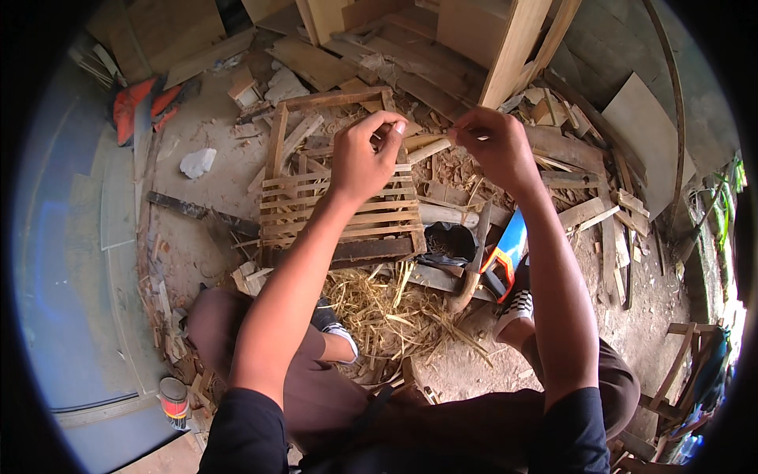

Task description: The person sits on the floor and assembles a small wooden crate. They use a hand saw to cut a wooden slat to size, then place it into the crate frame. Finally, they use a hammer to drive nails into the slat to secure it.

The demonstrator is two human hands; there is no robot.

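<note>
Both my hands are raised over a wooden frame (279,142), fingertips facing each other with a gap between them. My left hand (365,158) is closed in a pinch of thumb and forefinger. My right hand (503,152) is pinched too; anything in either pinch is too small to make out. Thin wooden slats (339,217) lie side by side across the frame's near half, while its far half is open. Right of the frame sit a black bag (450,242) with small dark bits inside, a large knife (472,276) with a wooden handle, and a handsaw (512,239) with a blue blade.
Straw-like wood shavings (395,308) cover the ground between my feet. Scrap boards (564,150) lie at the right and back. A glass-like blue panel (71,276) lines the left, with a can (174,395) beside it. An upright board (517,51) stands behind my right hand.
</note>
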